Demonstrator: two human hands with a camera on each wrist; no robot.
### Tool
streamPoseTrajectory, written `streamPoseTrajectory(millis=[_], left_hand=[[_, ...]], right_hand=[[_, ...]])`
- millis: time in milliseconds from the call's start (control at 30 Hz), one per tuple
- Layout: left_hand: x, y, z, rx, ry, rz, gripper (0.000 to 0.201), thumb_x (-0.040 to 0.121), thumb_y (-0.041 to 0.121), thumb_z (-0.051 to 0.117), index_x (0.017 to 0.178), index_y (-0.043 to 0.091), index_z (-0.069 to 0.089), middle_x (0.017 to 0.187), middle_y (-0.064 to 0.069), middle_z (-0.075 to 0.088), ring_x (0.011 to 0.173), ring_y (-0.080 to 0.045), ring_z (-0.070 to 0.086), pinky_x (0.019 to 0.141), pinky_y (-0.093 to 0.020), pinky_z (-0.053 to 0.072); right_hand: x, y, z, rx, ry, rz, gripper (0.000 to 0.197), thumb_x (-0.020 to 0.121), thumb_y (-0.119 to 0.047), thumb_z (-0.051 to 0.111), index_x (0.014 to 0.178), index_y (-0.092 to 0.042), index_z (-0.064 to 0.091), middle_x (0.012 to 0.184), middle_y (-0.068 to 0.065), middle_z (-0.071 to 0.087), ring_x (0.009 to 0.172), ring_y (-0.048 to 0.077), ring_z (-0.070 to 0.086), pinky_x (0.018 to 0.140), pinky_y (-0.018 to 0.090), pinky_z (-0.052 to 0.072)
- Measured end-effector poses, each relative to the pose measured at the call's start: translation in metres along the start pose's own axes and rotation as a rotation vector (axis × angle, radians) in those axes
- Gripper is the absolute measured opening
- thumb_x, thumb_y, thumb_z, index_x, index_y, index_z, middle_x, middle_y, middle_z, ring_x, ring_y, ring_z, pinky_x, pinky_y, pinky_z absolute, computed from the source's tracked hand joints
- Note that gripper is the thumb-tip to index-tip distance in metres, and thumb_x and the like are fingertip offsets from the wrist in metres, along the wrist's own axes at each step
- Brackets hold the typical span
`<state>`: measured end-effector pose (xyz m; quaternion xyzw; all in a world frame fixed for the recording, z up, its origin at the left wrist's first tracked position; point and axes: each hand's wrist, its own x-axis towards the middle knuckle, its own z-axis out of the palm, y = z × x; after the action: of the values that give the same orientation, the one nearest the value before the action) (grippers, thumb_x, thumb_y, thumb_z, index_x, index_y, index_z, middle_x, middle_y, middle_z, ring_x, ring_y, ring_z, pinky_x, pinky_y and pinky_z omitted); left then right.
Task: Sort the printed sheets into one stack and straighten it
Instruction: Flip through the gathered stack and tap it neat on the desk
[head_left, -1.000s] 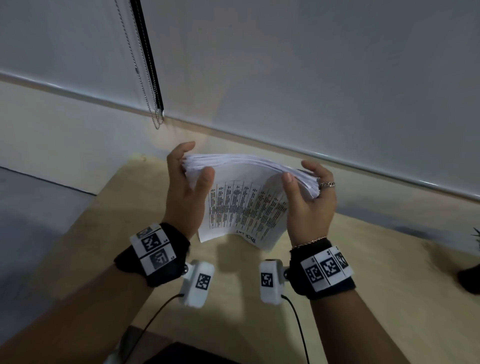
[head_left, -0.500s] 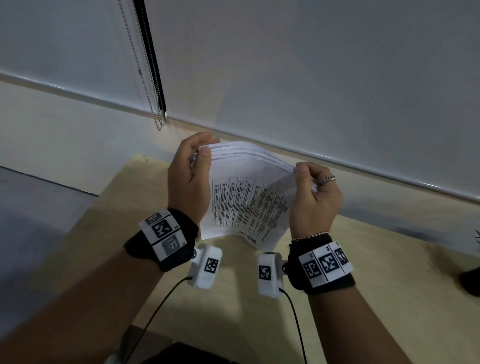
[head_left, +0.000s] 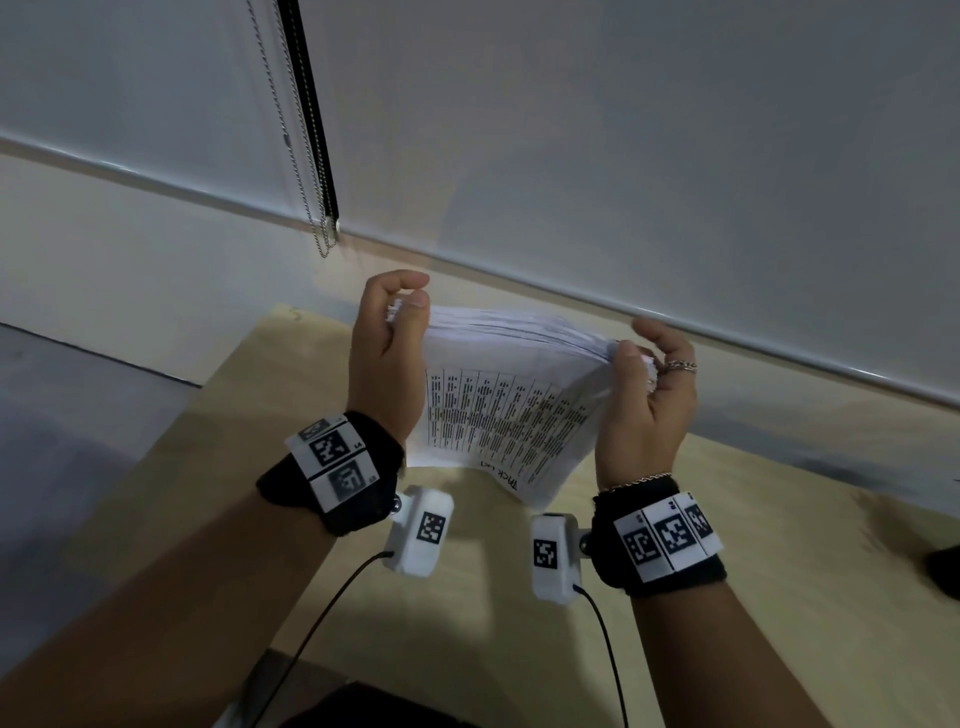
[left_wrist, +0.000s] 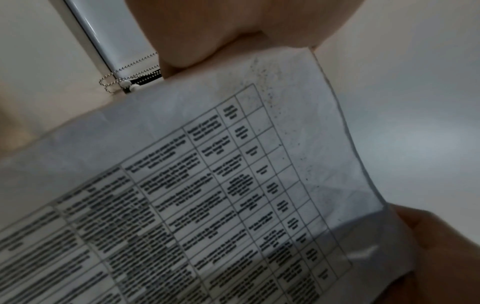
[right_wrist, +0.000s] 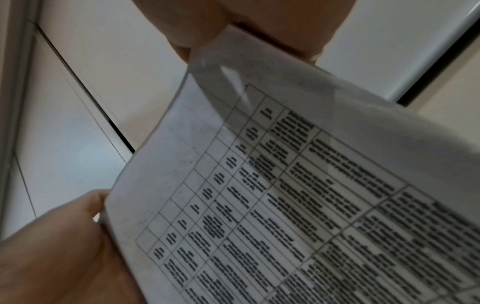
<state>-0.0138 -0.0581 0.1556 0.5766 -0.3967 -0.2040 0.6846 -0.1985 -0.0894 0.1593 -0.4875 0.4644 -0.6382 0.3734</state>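
Sheets (head_left: 498, 410) gathered, held above desk (head_left: 727, 597); left hand (head_left: 387, 364) pinching 9 o'clock edge, right hand (head_left: 644, 395) 3 o'clock. Straightening step; next likely tap lower edge on desk.

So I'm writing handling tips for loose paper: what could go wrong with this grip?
The thick stack of white printed sheets is held off the light wooden table, pinched only at its top corners by the left hand and right hand. Its fanned top edge could slip further; the hanging bottom corner may crease.
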Motion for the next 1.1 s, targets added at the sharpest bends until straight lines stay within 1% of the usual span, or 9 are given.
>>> streamPoseTrajectory(millis=[133,300,400,467,600,800,900,1000,1100], left_hand=[[0.007,0.004,0.005,-0.018,0.049,0.003,0.018,0.095,0.014,0.041,0.104,0.014,0.057,0.086,-0.004,0.056,0.076,-0.009,0.05,0.068,-0.013,0.04],[0.011,-0.012,-0.015,-0.005,-0.256,-0.024,0.054,0.077,0.029,0.074,0.123,0.021,0.048,0.107,0.003,0.062,0.089,0.0,0.062,0.08,-0.015,0.049],[0.016,-0.025,-0.023,0.083,-0.386,-0.054,0.056,0.06,0.04,0.084,0.106,0.019,0.06,0.098,0.01,0.066,0.087,0.001,0.064,0.078,-0.019,0.051],[0.021,-0.03,-0.024,0.057,-0.412,-0.091,0.054,0.054,0.039,0.086,0.099,0.021,0.062,0.091,0.009,0.067,0.082,-0.003,0.065,0.072,-0.021,0.054],[0.027,-0.035,-0.025,0.032,-0.495,-0.139,0.047,0.054,0.038,0.086,0.091,0.02,0.063,0.079,0.014,0.067,0.076,-0.006,0.062,0.067,-0.018,0.05],[0.016,-0.034,-0.022,0.051,-0.348,-0.128,0.023,0.063,0.025,0.085,0.079,0.024,0.069,0.071,0.022,0.073,0.067,0.005,0.069,0.063,-0.011,0.05],[0.009,-0.032,-0.021,0.083,-0.311,-0.114,0.023,0.066,0.017,0.086,0.081,0.023,0.069,0.072,0.024,0.073,0.067,0.006,0.068,0.063,-0.01,0.05],[0.005,-0.027,-0.024,0.1,-0.339,-0.131,0.033,0.062,0.039,0.084,0.088,0.026,0.068,0.076,0.027,0.073,0.07,0.008,0.068,0.063,-0.01,0.049],[0.003,-0.018,-0.022,0.019,-0.296,-0.046,0.038,0.081,0.042,0.068,0.108,0.019,0.057,0.088,0.015,0.071,0.077,0.005,0.064,0.069,-0.012,0.048]], right_hand=[[0.0,-0.003,0.003,0.054,0.015,-0.012,0.02,0.09,-0.027,0.052,0.106,-0.017,0.062,0.088,0.007,0.067,0.083,0.015,0.063,0.078,0.032,0.051],[0.0,0.006,-0.01,0.139,-0.134,0.003,0.069,0.078,-0.049,0.07,0.127,-0.008,0.045,0.097,0.007,0.062,0.085,0.013,0.064,0.077,0.028,0.055],[0.001,0.011,-0.013,0.022,-0.222,-0.002,0.077,0.066,-0.042,0.078,0.13,-0.014,0.046,0.12,0.02,0.057,0.106,0.031,0.063,0.089,0.043,0.055],[0.004,0.013,-0.012,0.009,-0.208,0.032,0.081,0.063,-0.033,0.085,0.131,-0.017,0.045,0.119,0.007,0.059,0.109,0.021,0.064,0.09,0.04,0.056],[0.012,0.021,-0.013,-0.038,-0.245,0.078,0.064,0.06,-0.028,0.092,0.114,-0.028,0.058,0.117,0.006,0.063,0.104,0.022,0.067,0.085,0.039,0.059],[0.015,0.02,-0.013,0.019,-0.263,0.045,0.019,0.068,-0.019,0.083,0.077,-0.018,0.067,0.072,-0.006,0.071,0.07,0.013,0.067,0.065,0.03,0.055],[0.011,0.016,-0.017,0.016,-0.234,-0.004,0.013,0.075,-0.01,0.079,0.081,-0.014,0.068,0.073,-0.011,0.071,0.071,0.007,0.065,0.065,0.023,0.054],[0.011,0.015,-0.02,0.014,-0.199,0.005,0.01,0.085,-0.003,0.071,0.089,-0.01,0.066,0.078,-0.013,0.071,0.075,0.003,0.064,0.068,0.019,0.053],[0.01,0.011,-0.014,0.052,-0.124,-0.021,0.015,0.086,-0.019,0.072,0.097,-0.017,0.062,0.091,-0.001,0.072,0.09,0.021,0.068,0.083,0.035,0.055]])
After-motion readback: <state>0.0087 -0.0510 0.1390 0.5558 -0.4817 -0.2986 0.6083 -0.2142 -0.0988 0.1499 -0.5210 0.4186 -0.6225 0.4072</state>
